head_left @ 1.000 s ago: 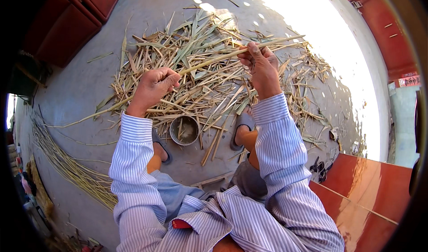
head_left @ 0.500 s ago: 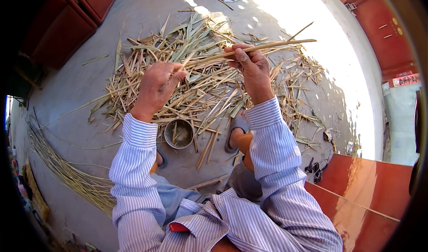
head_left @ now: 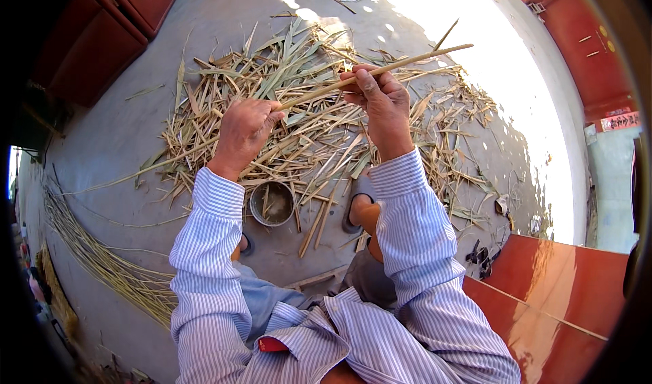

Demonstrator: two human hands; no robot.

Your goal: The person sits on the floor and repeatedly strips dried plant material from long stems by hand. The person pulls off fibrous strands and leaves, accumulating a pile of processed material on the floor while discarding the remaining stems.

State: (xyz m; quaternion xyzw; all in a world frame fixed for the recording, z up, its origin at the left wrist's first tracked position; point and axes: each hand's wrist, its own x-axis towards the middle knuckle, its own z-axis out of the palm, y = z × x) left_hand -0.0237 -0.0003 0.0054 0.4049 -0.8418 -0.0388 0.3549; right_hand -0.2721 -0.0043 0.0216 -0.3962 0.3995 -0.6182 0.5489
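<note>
A long tan reed stalk (head_left: 424, 57) runs between my two hands, its free end rising to the right. My left hand (head_left: 246, 127) is closed around the stalk's left part, and a thin tail of it trails down to the left. Thumb and fingers of my right hand (head_left: 380, 102) pinch the stalk farther along; a short dark leaf tip stands up near its end. Below both hands spreads a heap of dry reed leaves and peeled husks (head_left: 319, 132) on the grey floor.
A round metal bowl (head_left: 272, 204) with liquid and bits of stalk stands between my feet. A bundle of long thin stalks (head_left: 112, 248) lies at left. Red glossy panels (head_left: 543, 282) are at lower right, red furniture (head_left: 102, 37) at upper left.
The stalk has tilted more steeply, its right end higher and slightly left. My left hand has shifted a little down and to the right; my right hand still pinches the stalk.
</note>
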